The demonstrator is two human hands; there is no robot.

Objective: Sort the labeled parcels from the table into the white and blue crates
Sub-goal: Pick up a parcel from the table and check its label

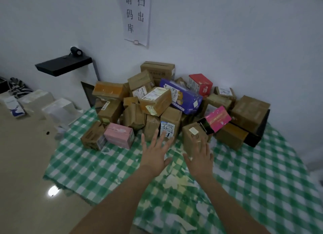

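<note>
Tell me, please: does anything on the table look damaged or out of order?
Yes. The tablecloth is worn: its green check has peeled off in pale patches near the front. The parcels lie in a loose heap, many tilted, and one brown parcel in the middle is crumpled.

Free room: I have bare checked cloth [104,165] from 7 to 9 o'clock of my left hand [154,157], and again from 3 to 5 o'clock of my right hand [201,161].
Obstacles:
- parcel heap [157,101] at 12 o'clock, backed against the wall [227,41]
- pink box [119,135] at 10 o'clock, on the heap's front edge
- small brown box [194,136] just ahead of my right hand
- black box [253,137] at 2 o'clock
- black shelf [64,66] at 10 o'clock, well apart
</note>
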